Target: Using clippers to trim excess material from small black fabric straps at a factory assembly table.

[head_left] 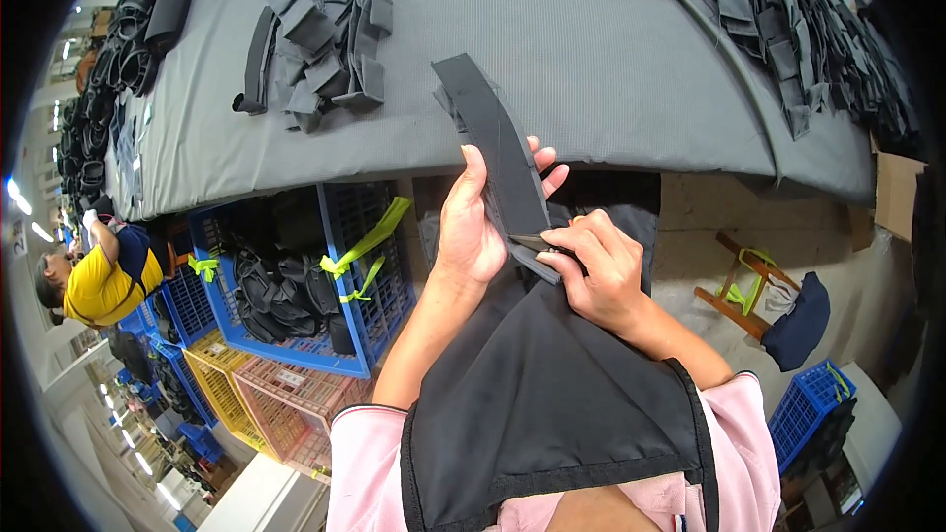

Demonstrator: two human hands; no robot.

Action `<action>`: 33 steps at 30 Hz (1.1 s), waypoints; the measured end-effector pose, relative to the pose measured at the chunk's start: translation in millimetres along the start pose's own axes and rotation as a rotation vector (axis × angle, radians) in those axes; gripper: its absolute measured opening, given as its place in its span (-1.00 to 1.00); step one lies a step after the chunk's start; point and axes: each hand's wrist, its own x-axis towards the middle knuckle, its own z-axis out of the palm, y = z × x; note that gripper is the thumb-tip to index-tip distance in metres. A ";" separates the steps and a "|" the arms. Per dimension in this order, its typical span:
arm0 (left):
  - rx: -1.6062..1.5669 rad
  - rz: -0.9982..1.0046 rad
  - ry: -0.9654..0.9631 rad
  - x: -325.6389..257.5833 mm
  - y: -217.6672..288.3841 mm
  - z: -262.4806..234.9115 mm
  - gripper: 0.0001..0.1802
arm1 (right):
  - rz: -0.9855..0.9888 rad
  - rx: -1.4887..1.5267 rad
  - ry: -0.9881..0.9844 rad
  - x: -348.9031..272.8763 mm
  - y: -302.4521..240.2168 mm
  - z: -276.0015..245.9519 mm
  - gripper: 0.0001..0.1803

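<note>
My left hand [468, 222] is closed around a dark grey fabric strip [490, 128], with the thumb on its left edge and the fingertips showing past its right edge. The strip's far end reaches over the table edge, and its near end hangs down toward my black apron [552, 384]. My right hand [603, 266] is pinched on small dark thread snips [528, 239], mostly hidden by the fingers. Their pointed blades lie against the strip's near end, just right of my left palm.
A grey cloth-covered table [473, 0] bears a pile of folded fabric strips [320, 44] and a larger heap [778, 30] at far right. Left below stands a blue crate [350, 286] with black items. A wooden stool [734, 296] is at right; a person in yellow [113, 281] works far left.
</note>
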 end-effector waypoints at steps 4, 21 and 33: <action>-0.025 -0.020 -0.030 0.0 1.2 0.4 -0.36 | 0.039 0.034 0.025 2.0 -0.6 -1.0 -0.75; 0.076 -0.050 -0.050 -8.8 -0.3 1.1 -0.50 | 0.166 0.218 -0.074 27.9 15.4 -3.7 -0.73; 0.090 -0.054 -0.008 -10.3 -1.8 -1.1 -0.48 | 0.141 0.065 -0.025 21.5 9.9 -11.9 -0.74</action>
